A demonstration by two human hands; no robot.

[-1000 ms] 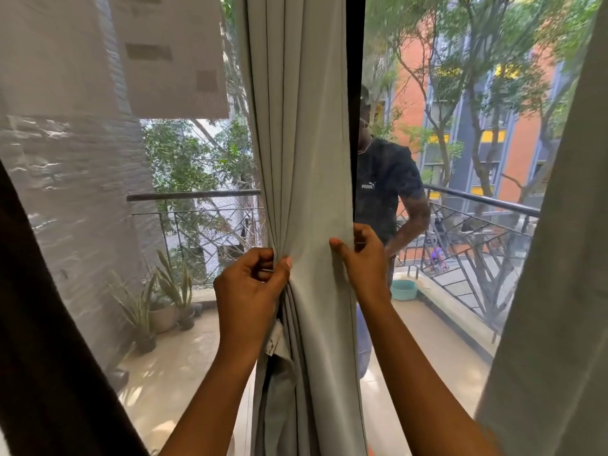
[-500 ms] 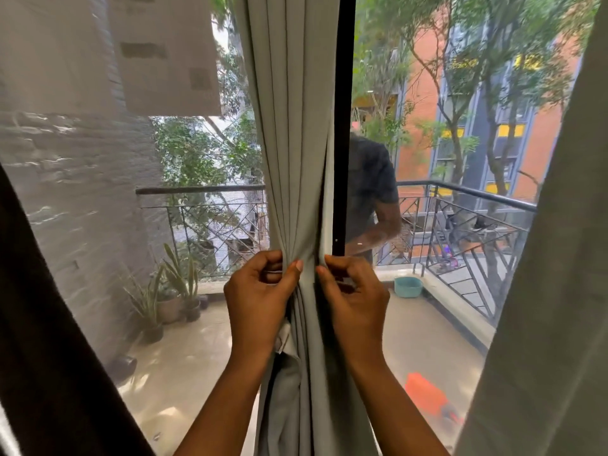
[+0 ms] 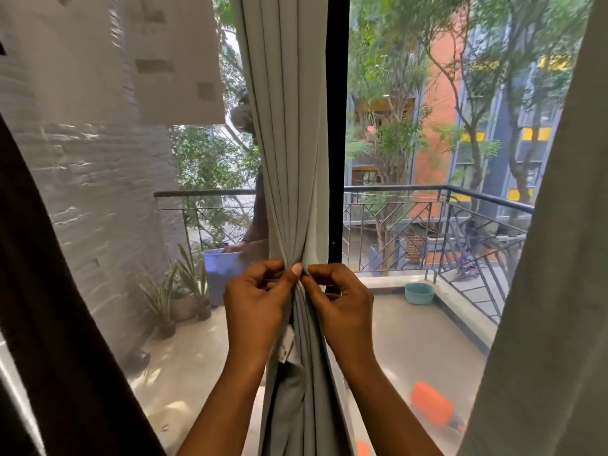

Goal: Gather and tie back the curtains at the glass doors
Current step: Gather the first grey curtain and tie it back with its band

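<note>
head view, looking through the glass doors onto a balcony: the grey curtain point(image 3: 289, 159) hangs in the middle, drawn into tight vertical folds just left of the black door frame point(image 3: 337, 126). both hands squeeze it at one spot, where the folds narrow to a waist. the left hand point(image 3: 256, 301) grips the bunch from the left, fingers curled and thumb pressed against the cloth. the right hand point(image 3: 342, 301) pinches it from the right, with its fingertips meeting the left thumb. below the hands the cloth spreads out again, and a small white tag point(image 3: 287, 343) shows beside the left wrist. a dark curtain point(image 3: 39, 291) fills the left edge and a pale curtain point(image 3: 559, 258) the right edge. outside, potted plants point(image 3: 184, 291) and a blue bucket point(image 3: 220, 274) stand near the brick wall, and a teal bowl point(image 3: 419, 292) sits by the railing point(image 3: 427, 189).
</note>
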